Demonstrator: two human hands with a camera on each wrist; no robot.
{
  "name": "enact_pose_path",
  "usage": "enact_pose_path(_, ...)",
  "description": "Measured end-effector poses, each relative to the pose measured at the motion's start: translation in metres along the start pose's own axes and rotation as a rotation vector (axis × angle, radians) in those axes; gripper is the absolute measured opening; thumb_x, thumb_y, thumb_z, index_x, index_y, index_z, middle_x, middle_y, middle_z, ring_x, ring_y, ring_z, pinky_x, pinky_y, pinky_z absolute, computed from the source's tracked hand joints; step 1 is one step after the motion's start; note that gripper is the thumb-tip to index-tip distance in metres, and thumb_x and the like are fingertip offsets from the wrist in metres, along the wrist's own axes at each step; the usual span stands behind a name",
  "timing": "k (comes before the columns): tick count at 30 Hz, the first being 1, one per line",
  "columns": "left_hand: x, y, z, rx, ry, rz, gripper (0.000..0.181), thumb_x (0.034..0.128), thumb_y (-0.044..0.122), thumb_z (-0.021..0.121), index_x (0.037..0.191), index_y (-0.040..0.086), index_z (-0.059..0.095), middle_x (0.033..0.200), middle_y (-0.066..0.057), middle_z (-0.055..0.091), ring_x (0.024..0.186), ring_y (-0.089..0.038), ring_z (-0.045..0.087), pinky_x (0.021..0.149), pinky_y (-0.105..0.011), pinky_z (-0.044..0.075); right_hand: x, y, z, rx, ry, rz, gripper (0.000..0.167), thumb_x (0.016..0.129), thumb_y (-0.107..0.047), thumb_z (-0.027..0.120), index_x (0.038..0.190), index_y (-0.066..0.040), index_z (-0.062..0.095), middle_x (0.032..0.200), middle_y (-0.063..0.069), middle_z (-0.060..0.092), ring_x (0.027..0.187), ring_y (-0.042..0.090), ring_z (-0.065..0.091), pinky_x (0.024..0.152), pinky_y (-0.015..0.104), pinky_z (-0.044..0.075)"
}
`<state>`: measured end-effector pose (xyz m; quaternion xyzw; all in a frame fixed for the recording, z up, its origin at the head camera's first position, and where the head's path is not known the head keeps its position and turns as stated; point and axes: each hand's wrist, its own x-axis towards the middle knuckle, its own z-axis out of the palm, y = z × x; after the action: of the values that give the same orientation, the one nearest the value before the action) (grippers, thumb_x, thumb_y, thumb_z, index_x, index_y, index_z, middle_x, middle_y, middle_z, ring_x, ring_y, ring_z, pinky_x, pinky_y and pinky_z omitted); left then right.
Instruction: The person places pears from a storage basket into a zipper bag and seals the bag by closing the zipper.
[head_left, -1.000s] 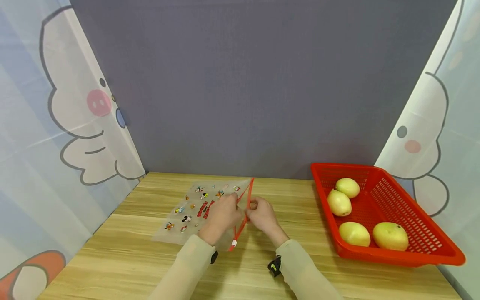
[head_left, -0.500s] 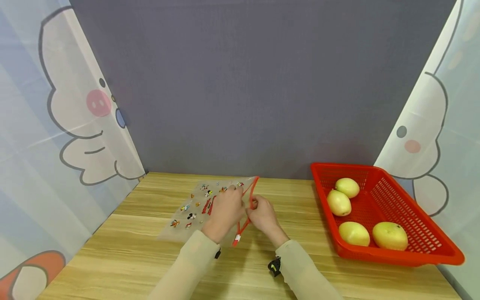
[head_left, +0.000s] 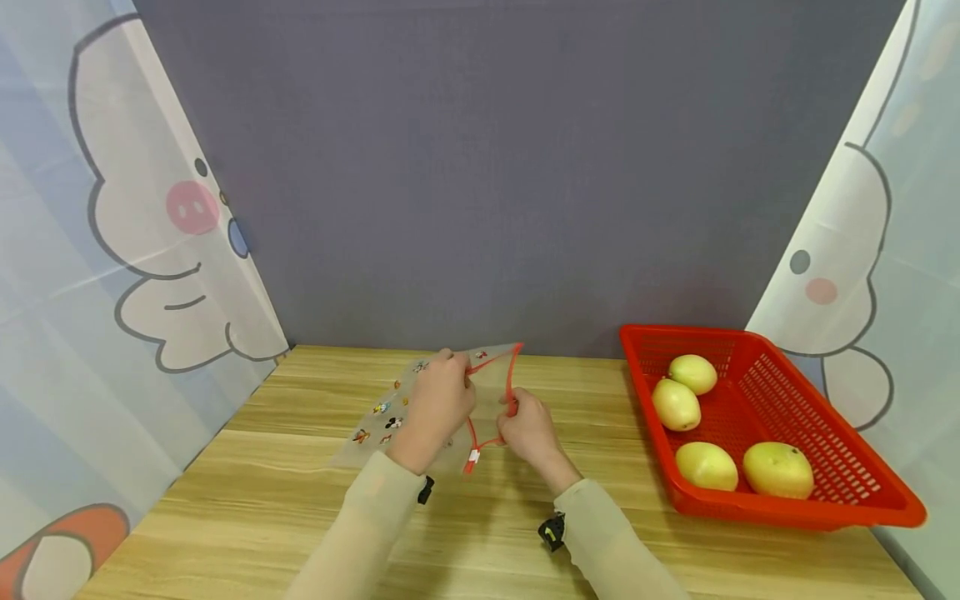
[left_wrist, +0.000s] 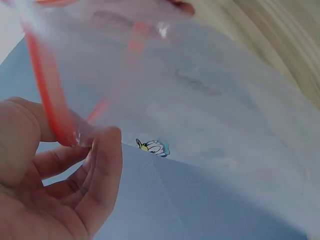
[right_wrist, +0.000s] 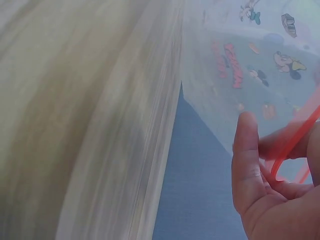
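Note:
A clear zip bag [head_left: 491, 385] with cartoon prints and a red zip edge is held between my hands over the table. My left hand [head_left: 433, 404] pinches one side of the bag's mouth; in the left wrist view its thumb and fingers [left_wrist: 107, 160] close on the red strip. My right hand [head_left: 531, 429] grips the opposite red edge, with the strip [right_wrist: 295, 135] bent between thumb and fingers in the right wrist view. The mouth gapes between the two hands. A white slider [head_left: 474, 457] sits at the near end of the zip.
To the right stands a red plastic basket [head_left: 832, 433] holding several pale yellow-green fruits [head_left: 778, 471]. The wooden table [head_left: 247, 508] ends at a grey panel [head_left: 465, 183] behind. Printed curtains [head_left: 150, 250] hang at both sides.
My left hand has risen and shifted slightly away from the right hand, drawing the bag's mouth wider apart. The bag's body has lifted and slid rightward. My right hand has barely moved.

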<state>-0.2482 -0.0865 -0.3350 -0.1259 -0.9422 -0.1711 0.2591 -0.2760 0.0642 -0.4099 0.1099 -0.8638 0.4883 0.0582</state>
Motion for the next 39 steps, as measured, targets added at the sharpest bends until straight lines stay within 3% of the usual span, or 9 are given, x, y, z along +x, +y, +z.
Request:
enact_pose_path(6,0.004,-0.001,-0.011,-0.056,0.036,-0.001,0.018,0.0817,-0.007,0.071,0.075,0.006,0.061,0.073,-0.004,0.053,0.065,-0.020,0.051,0.057,-0.033,0.046,-0.002,-0.002,-0.001,0.057,-0.022,0.034,0.031,0.086,0.006,0.055,0.116,0.007,0.064,0.075,0.006,0.054,0.054,0.015,0.063,0.052,0.030,0.054)
enact_pose_path(13,0.004,0.002,-0.025,-0.104,0.074,-0.048,0.011,0.0834,-0.008,0.070,0.080,0.002,0.066,0.076,-0.006,0.054,0.065,-0.020,0.051,0.056,-0.032,0.046,-0.002,-0.003,-0.003,0.074,0.002,0.019,0.030,0.083,0.009,0.054,0.111,0.009,0.064,0.072,0.006,0.058,0.053,0.015,0.064,0.051,0.030,0.053)
enact_pose_path(25,0.005,-0.013,-0.039,-0.260,0.079,-0.211,0.004,0.0869,-0.001,0.070,0.085,0.002,0.073,0.079,-0.009,0.064,0.074,-0.025,0.058,0.067,-0.038,0.049,-0.002,-0.003,-0.012,0.049,-0.009,0.044,0.025,0.089,0.006,0.055,0.111,0.008,0.067,0.081,0.012,0.062,0.056,0.023,0.069,0.049,0.030,0.054)
enact_pose_path(30,0.003,-0.022,-0.044,-0.350,0.051,-0.307,0.006,0.0897,0.007,0.075,0.085,0.005,0.072,0.082,-0.009,0.068,0.061,-0.021,0.057,0.056,-0.034,0.047,-0.002,-0.004,-0.017,0.058,-0.015,0.071,0.023,0.091,0.005,0.057,0.110,0.007,0.069,0.089,0.015,0.067,0.058,0.025,0.069,0.051,0.030,0.056)
enact_pose_path(39,0.001,-0.033,-0.056,-0.401,0.061,-0.380,0.004,0.0895,0.004,0.071,0.086,0.002,0.070,0.082,-0.013,0.069,0.050,-0.016,0.060,0.048,-0.030,0.048,0.000,-0.010,-0.032,0.093,-0.002,0.088,0.013,0.091,0.003,0.062,0.097,0.006,0.072,0.069,0.010,0.065,0.064,0.036,0.071,0.058,0.040,0.060)
